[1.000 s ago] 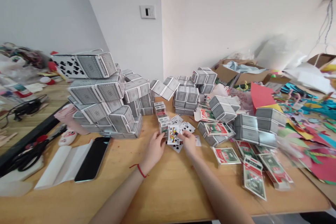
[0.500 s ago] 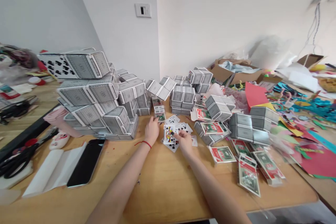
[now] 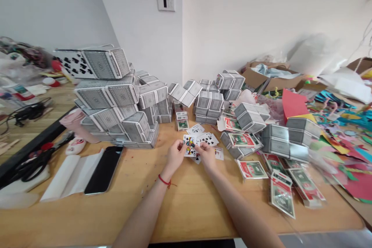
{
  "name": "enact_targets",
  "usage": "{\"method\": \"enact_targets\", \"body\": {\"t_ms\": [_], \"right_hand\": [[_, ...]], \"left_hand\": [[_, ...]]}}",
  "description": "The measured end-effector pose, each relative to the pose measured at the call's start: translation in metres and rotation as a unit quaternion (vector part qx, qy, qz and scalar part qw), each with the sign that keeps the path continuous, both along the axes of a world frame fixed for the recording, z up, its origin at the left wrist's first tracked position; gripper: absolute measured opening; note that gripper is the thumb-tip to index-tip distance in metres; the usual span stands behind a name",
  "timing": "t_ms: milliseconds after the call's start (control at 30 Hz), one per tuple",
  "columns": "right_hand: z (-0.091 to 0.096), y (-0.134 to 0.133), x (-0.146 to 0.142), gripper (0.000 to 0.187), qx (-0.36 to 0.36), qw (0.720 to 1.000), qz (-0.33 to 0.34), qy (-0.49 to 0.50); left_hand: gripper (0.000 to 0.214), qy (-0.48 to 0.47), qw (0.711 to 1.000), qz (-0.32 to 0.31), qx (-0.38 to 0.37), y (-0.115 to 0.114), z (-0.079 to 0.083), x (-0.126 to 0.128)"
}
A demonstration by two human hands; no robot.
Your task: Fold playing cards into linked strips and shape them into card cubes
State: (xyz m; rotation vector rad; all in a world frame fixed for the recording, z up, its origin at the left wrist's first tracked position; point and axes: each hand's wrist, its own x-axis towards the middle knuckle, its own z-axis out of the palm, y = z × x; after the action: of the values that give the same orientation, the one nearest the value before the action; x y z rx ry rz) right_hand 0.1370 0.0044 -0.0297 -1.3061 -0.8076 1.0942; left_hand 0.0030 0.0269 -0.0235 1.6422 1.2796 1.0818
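Observation:
A queen playing card (image 3: 190, 146) is held face up over the table, its left edge pinched in my left hand (image 3: 175, 155) and its right edge in my right hand (image 3: 207, 155). I cannot tell whether more cards lie behind it. Loose playing cards (image 3: 209, 138) are spread face up beneath and beyond my hands, partly hidden by them. Just past these stands a small green-and-white card pack (image 3: 183, 124). A red string bracelet (image 3: 164, 180) circles my left wrist.
Boxes folded from cards are stacked high at left (image 3: 122, 95), with smaller stacks (image 3: 208, 102) at centre and right. Red-and-green card cases (image 3: 252, 169) lie to my right. At left are a phone (image 3: 104, 169), white paper (image 3: 72, 172) and black scissors (image 3: 36, 161).
My left hand has come back from beside the small card pack to the queen card's left edge. My right hand still grips the card. The view has shifted slightly left.

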Motion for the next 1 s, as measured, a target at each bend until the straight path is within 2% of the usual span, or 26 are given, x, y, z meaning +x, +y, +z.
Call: {"method": "enact_targets", "body": {"t_ms": [200, 400, 533, 600, 700, 833, 933, 1000], "right_hand": [[0.004, -0.002, -0.005, 0.033, -0.015, 0.998, 0.05, 0.03], [0.013, -0.003, -0.001, 0.029, -0.009, 0.978, 0.173, 0.12], [0.017, -0.003, 0.003, 0.029, -0.007, 0.973, 0.211, 0.094], [0.016, -0.003, 0.003, 0.029, -0.005, 0.977, 0.205, 0.05], [0.011, -0.007, -0.003, 0.027, 0.007, 0.987, 0.133, -0.095], [0.008, -0.015, -0.014, 0.025, 0.024, 0.963, 0.012, -0.269], [0.011, -0.016, -0.013, 0.021, 0.06, 0.953, 0.011, -0.296], [0.013, -0.013, -0.008, 0.022, 0.082, 0.969, 0.061, -0.226]], "left_hand": [[0.018, -0.026, 0.998, 0.048, -0.013, -0.002, -0.005, -0.001], [0.016, 0.018, 0.995, 0.093, 0.006, -0.002, -0.006, -0.001], [0.014, 0.049, 0.994, 0.088, 0.036, -0.002, -0.007, -0.003], [0.013, 0.074, 0.993, 0.079, 0.047, -0.004, -0.007, -0.003], [0.013, 0.139, 0.985, 0.079, 0.065, -0.013, -0.007, 0.003], [0.017, 0.199, 0.973, 0.059, 0.103, -0.029, -0.005, 0.017], [0.017, 0.176, 0.976, 0.065, 0.11, -0.031, -0.002, 0.018], [0.015, 0.145, 0.982, 0.071, 0.099, -0.027, 0.0, 0.015]]}}
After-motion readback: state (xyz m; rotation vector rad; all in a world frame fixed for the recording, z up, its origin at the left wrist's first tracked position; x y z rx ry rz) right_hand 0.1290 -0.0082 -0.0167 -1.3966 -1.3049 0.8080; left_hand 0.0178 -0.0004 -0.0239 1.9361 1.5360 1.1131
